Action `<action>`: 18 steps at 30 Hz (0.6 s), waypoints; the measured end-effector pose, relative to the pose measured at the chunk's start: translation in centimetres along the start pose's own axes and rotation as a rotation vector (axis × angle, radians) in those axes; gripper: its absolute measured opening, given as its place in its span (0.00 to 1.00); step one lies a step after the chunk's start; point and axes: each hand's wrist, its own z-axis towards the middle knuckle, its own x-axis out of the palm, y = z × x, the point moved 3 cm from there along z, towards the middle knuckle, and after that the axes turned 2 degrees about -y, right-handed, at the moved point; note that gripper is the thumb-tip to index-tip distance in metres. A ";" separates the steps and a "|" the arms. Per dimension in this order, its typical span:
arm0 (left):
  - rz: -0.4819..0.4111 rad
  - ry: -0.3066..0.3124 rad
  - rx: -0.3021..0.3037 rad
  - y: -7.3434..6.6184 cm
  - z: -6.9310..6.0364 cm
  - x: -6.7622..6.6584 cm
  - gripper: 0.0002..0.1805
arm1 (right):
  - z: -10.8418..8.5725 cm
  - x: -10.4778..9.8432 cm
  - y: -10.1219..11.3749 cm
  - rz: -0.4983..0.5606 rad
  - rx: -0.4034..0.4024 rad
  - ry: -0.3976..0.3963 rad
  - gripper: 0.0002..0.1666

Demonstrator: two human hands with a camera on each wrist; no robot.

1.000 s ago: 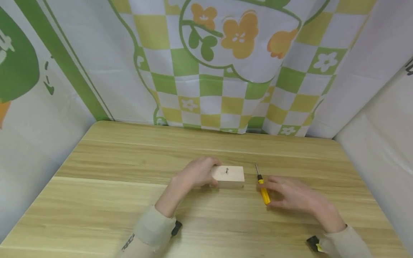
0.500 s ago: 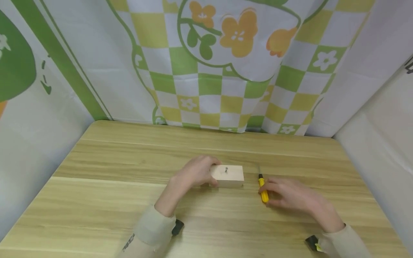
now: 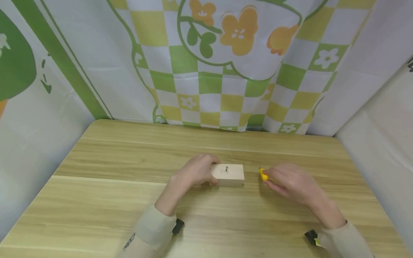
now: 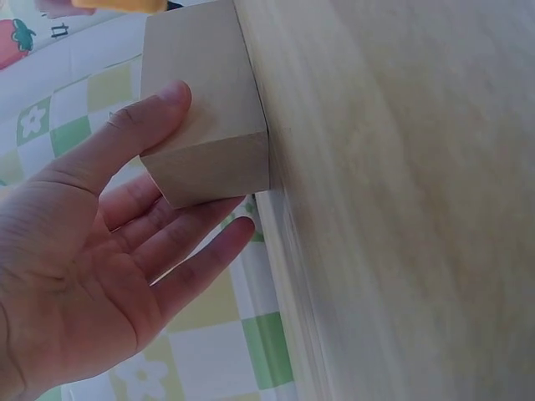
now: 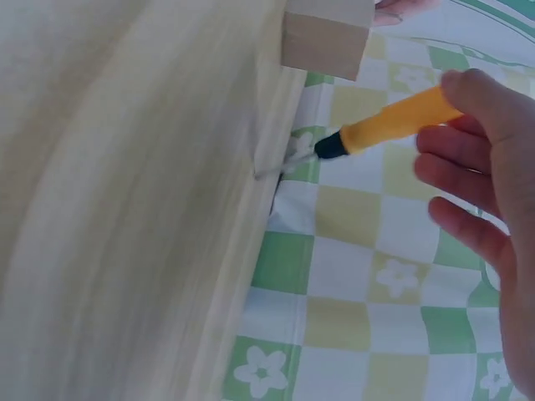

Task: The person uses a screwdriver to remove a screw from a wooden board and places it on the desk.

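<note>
A pale wooden block (image 3: 230,173) lies on the table with a small screw (image 3: 227,168) standing up from its top face. My left hand (image 3: 196,171) holds the block's left end, thumb on the near side and fingers on the far side. To the right of the block, my right hand (image 3: 292,182) pinches a yellow-handled screwdriver (image 5: 393,121) near the end of its handle. In the right wrist view its dark collar and thin shaft slant down toward the tabletop; whether the tip touches the wood I cannot tell.
The wood-grain table (image 3: 106,208) reaches back to a checked, flowered curtain (image 3: 226,96). White printed cloth (image 3: 380,157) hangs on the right side. Dark wrist devices (image 3: 178,227) sit at both cuffs.
The screwdriver, which was lying flat at first, is lifted and tilted up in my right hand, tip down. That hand has shifted slightly away from me. The left hand and block stay put.
</note>
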 end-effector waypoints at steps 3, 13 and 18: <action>-0.002 -0.001 -0.003 0.0 0.0 0.0 0.34 | 0.4 -0.4 -0.1 -0.043 -0.009 -0.072 0.20; -0.006 -0.007 -0.006 -0.2 -0.1 -0.2 0.34 | 2.0 -1.4 -0.4 -0.026 0.075 -0.201 0.18; -0.022 -0.005 -0.001 -0.1 -0.2 0.0 0.33 | 3.6 -1.8 0.0 0.054 0.106 -0.297 0.16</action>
